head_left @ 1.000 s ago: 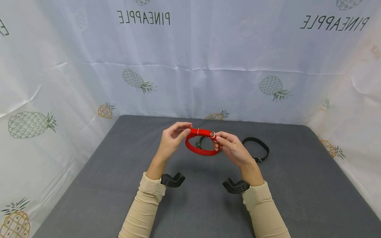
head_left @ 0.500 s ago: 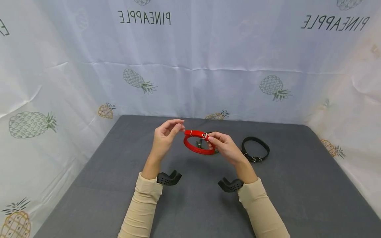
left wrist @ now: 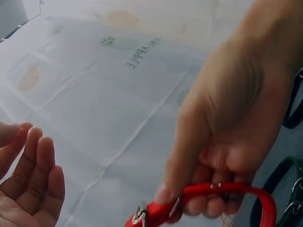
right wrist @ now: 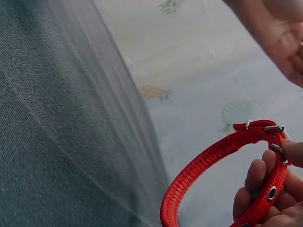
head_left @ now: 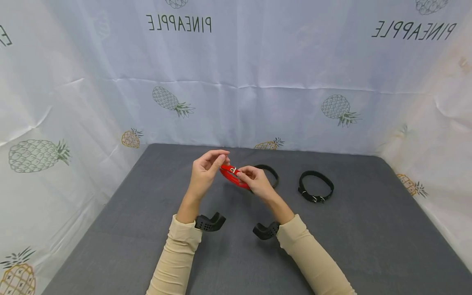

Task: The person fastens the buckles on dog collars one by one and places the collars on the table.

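A red buckled collar (head_left: 236, 179), closed into a loop, is held up over the table. My right hand (head_left: 259, 185) pinches it beside the metal buckle, thumb on top and fingers behind, as the right wrist view shows of the collar (right wrist: 199, 163). Just left of it is my left hand (head_left: 202, 174), raised with loosely bent fingers. In the left wrist view a gap separates that left hand (left wrist: 35, 187) from the collar (left wrist: 267, 208), and nothing shows between its fingers. Part of the red loop is hidden by the right hand in the head view.
Behind the right hand lies a dark green collar (head_left: 273, 172), partly covered. A black buckled collar (head_left: 300, 184) rests farther right. Both are on the grey-covered table (head_left: 236, 262), with a pineapple-print curtain (head_left: 236, 114) around its back and sides.
The left hand has let go of the red collar and shifted slightly left. The right hand has carried the collar left and turned it, uncovering more of the green and black collars.
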